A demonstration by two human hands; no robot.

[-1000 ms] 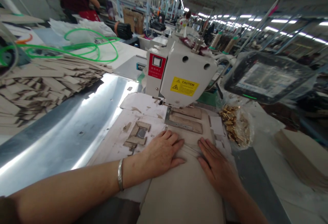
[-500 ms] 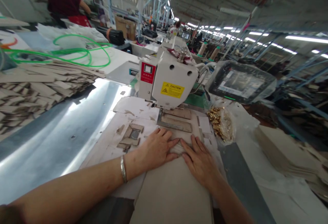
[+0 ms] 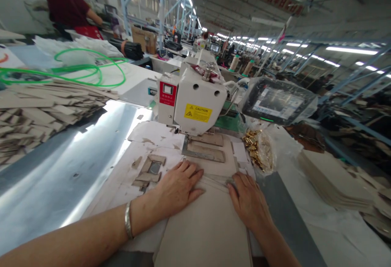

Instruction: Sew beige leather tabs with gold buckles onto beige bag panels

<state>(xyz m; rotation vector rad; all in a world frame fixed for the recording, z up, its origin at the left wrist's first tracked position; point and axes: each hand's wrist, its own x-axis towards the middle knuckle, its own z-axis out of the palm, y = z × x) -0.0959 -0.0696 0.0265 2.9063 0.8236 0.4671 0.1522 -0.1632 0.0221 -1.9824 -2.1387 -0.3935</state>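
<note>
A large beige panel (image 3: 204, 226) lies flat in front of a white sewing machine (image 3: 191, 98). My left hand (image 3: 177, 185) rests open on the panel's top left part, fingers stretched toward the machine. My right hand (image 3: 249, 199) lies flat and open on its top right part. Between the two hands runs a narrow folded strip at the panel's upper edge. Beyond them a metal clamp frame (image 3: 204, 151) holds a small beige piece under the machine head.
A stack of beige cut pieces (image 3: 39, 112) sits at the left beside a green hose (image 3: 76, 71). A bag of gold metal parts (image 3: 258, 153) lies right of the machine, with a touch screen (image 3: 276, 102) above. More beige pieces (image 3: 332, 177) are stacked at the right. A person in dark red stands far left.
My right hand has slid to the right along the panel's upper edge, away from my left hand. The view has shifted a little.
</note>
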